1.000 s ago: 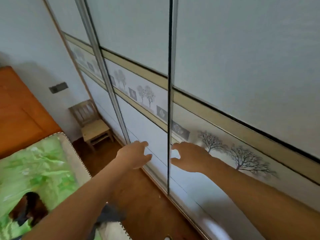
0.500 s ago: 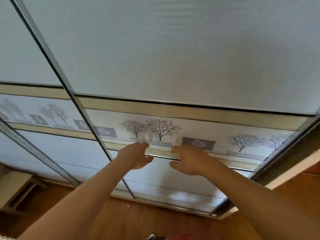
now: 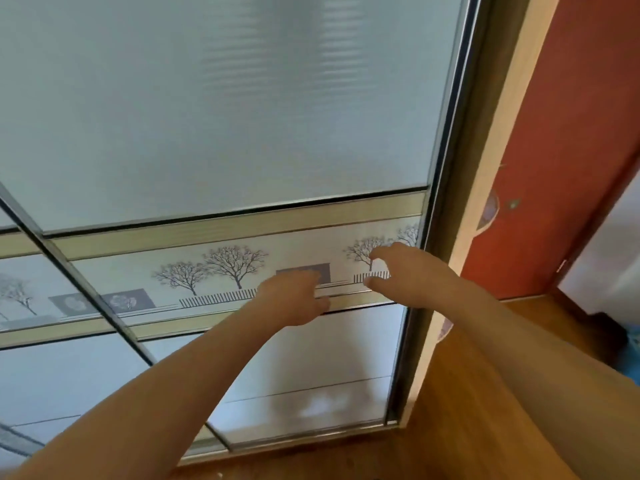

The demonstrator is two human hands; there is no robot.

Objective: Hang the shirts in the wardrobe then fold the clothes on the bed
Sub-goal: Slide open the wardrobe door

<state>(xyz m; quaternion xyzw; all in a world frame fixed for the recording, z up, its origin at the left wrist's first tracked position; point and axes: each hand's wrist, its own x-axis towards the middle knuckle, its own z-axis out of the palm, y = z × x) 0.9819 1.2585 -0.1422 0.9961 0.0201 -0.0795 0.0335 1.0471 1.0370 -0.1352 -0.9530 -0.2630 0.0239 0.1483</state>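
— Two hands at the wardrobe [image 3: 242,98]. State them, please.

— The left hand [image 3: 294,301] lies against the printed band [image 3: 221,268], back of the hand showing. Its fingers are nearly straight and close together, with the tips on the lower beige rail [image 3: 349,301]. It grips nothing. The right hand [image 3: 408,277] is just beside it, nearer the door's edge. It is spread wide, thumb and forefinger well apart, and holds nothing. Whether its fingertips touch the surface, I cannot tell.

— Where is the wardrobe?

— Directly in front of the person, filling most of the view. The near sliding door's metal stile [image 3: 446,140] stands next to the wooden side post [image 3: 498,133]. A second door [image 3: 52,375] sits behind it to the left.

— Any markings or lettering?

— The band carries pictures: bare black trees, a row of short fence strokes, and grey squares with a pale, blurred motif.

— Materials?

— The large panels are frosted and faintly ribbed, pale grey-green with a soft sheen. The rails are flat strips in matt beige-gold, and the frames are slim bright metal. The post is light wood. The floor [image 3: 485,393] is glossy orange-brown wood. A smooth red-orange door [image 3: 571,150] stands to the right of the post. It bears a rounded pale patch too blurred to identify.
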